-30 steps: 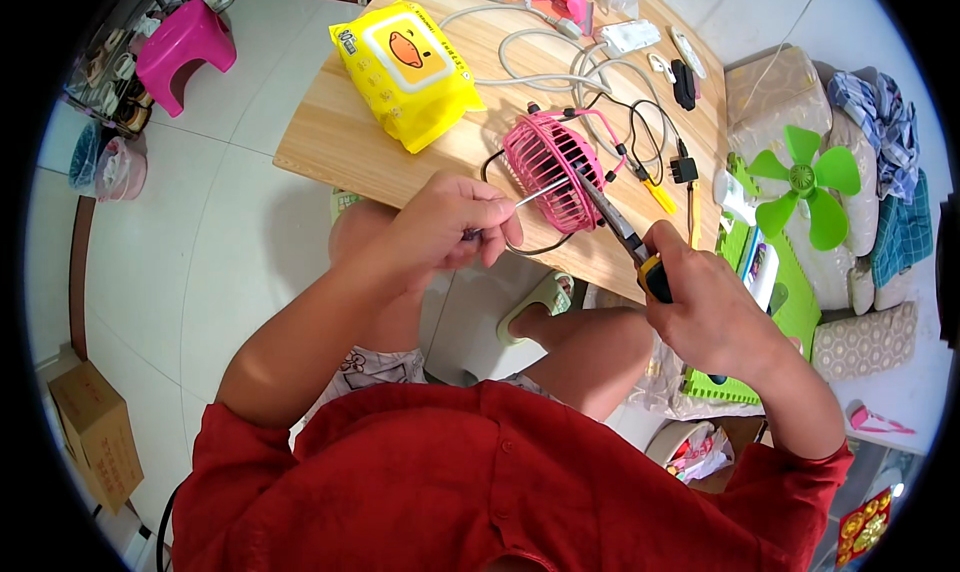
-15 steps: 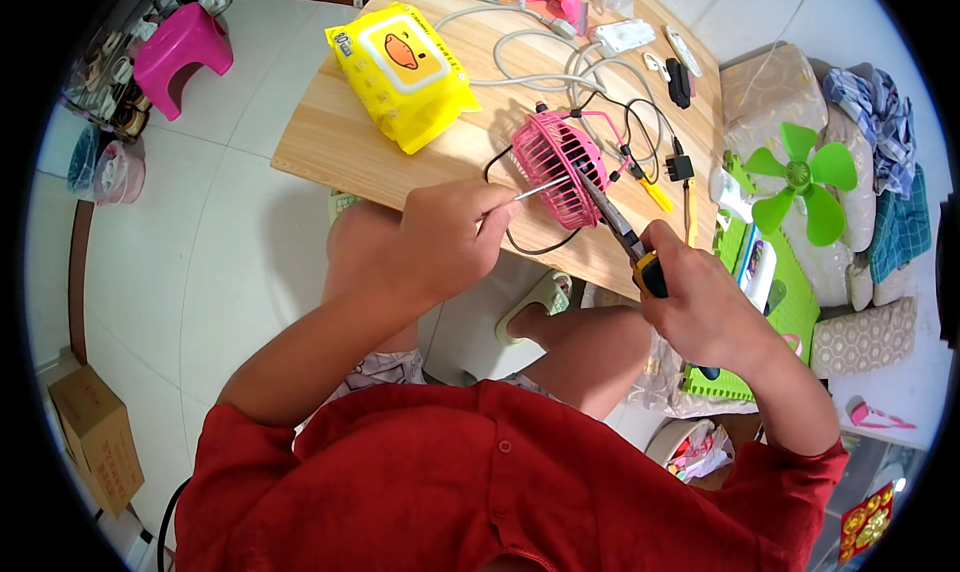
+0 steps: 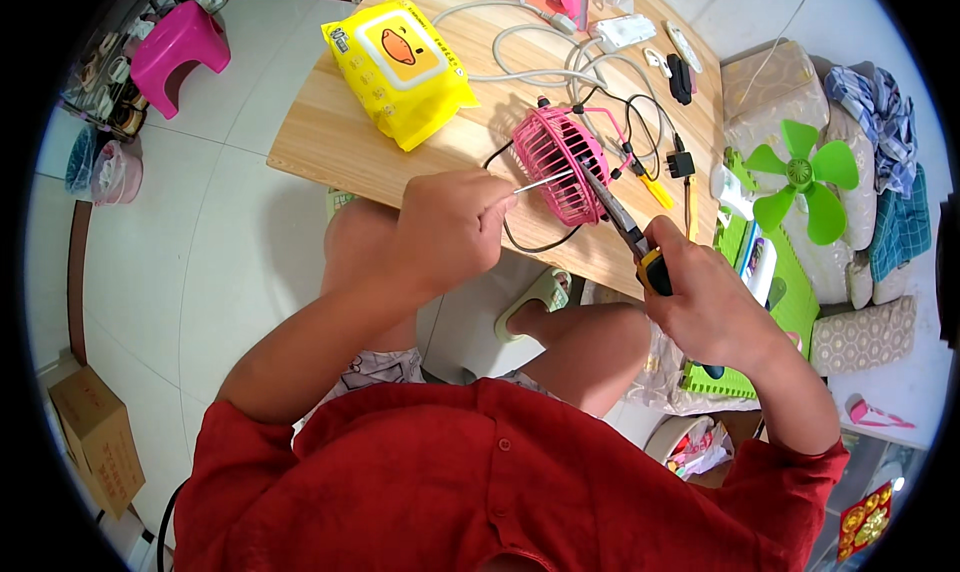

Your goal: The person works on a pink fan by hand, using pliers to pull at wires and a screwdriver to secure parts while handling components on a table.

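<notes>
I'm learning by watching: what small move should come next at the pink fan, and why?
Probably a slight turn of the thin metal rod by the left hand, with the right hand bracing the pliers: both tool tips appear to meet at the rim of the pink fan, where slipping seems likely.

Your fan cage [image 3: 560, 162] near the front edge of the pale, wood-grained worktop [image 3: 330, 147] is pink; your rod [image 3: 543, 182] is silver, and your pliers [image 3: 628, 229] are grey with yellow-and-black handles [image 3: 655, 272]. Toward the left edge, you have a bright yellow wipes pack [image 3: 405, 102] (its printed face has an orange bill [image 3: 397, 46]). Past the right edge sit lime-green fan blades [image 3: 832, 167] and a blue-and-white checked cloth [image 3: 882, 117]. The shirt [image 3: 420, 472] you wear is plain red.
</notes>
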{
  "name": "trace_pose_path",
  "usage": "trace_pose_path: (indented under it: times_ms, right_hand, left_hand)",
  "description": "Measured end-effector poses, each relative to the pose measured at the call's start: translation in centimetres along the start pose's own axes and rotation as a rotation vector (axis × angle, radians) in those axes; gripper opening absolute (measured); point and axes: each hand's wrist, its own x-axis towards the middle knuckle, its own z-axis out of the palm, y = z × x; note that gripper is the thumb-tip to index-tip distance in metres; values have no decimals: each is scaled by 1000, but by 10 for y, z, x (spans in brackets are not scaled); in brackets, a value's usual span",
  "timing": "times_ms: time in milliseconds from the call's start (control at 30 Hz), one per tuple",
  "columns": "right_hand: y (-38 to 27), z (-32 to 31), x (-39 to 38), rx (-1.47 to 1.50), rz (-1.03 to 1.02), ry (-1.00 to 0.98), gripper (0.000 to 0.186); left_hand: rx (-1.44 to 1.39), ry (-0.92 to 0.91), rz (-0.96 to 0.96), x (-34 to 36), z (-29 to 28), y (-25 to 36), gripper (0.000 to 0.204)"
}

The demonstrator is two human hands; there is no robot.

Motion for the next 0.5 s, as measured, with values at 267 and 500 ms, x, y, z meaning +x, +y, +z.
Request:
trace_pose_path:
  times_ms: [267, 500]
  right_hand:
    - [-2, 0, -2, 23, 31, -17, 29]
    - [-2, 0, -1, 46, 37, -34, 30]
  left_hand:
    - [20, 54, -49, -5, -1, 7, 14]
    - [-677, 29, -542, -8, 3, 7, 13]
